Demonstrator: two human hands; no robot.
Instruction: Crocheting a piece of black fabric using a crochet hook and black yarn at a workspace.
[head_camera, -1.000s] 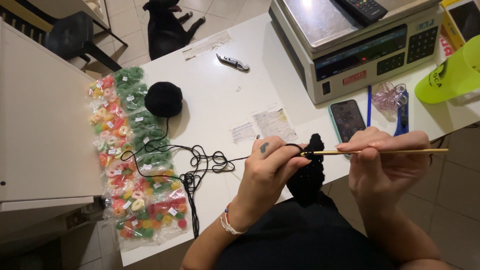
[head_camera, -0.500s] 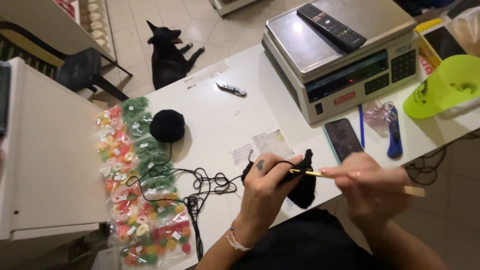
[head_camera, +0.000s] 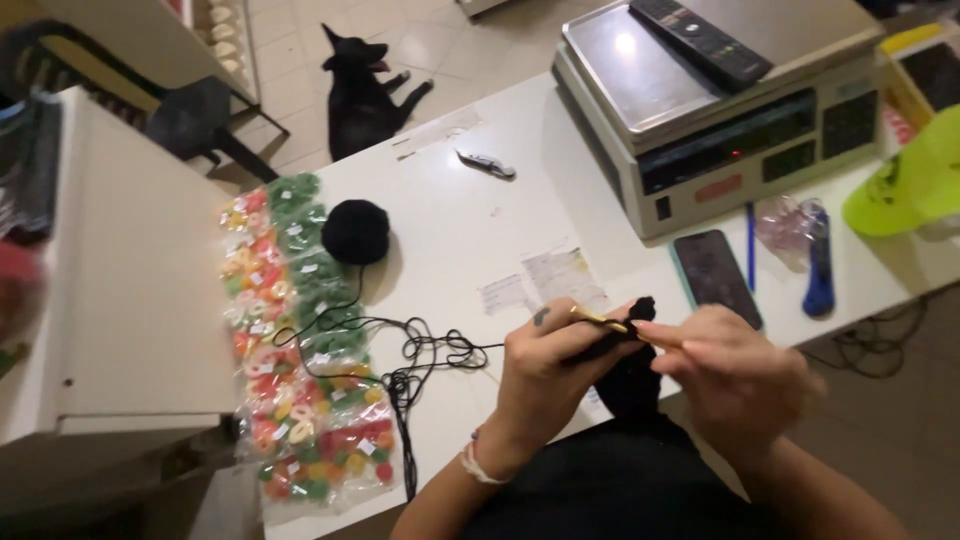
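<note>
Black crochet piece (head_camera: 630, 375) in both hands, apparently hooked; sweets bagged (head_camera: 300, 350).

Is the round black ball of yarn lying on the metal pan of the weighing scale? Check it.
No, the round black ball of yarn rests on the white table, left of the weighing scale.

Open tabletop (head_camera: 470, 235) lies ahead of the left hand (head_camera: 545, 375) and right hand (head_camera: 735, 375), between the black yarn ball (head_camera: 355, 231) and the weighing scale (head_camera: 715, 110); only flat paper slips (head_camera: 545, 280) and a small folding knife (head_camera: 487, 163) lie there. Leftward passage is obstructed by loose black yarn (head_camera: 415, 355) tangled just beside the left hand, with bagged sweets (head_camera: 300, 345) lining the table edge beyond. To the right, a phone (head_camera: 715, 277), pen (head_camera: 750, 245) and blue cutter (head_camera: 818, 260) lie close together before the scale.
</note>
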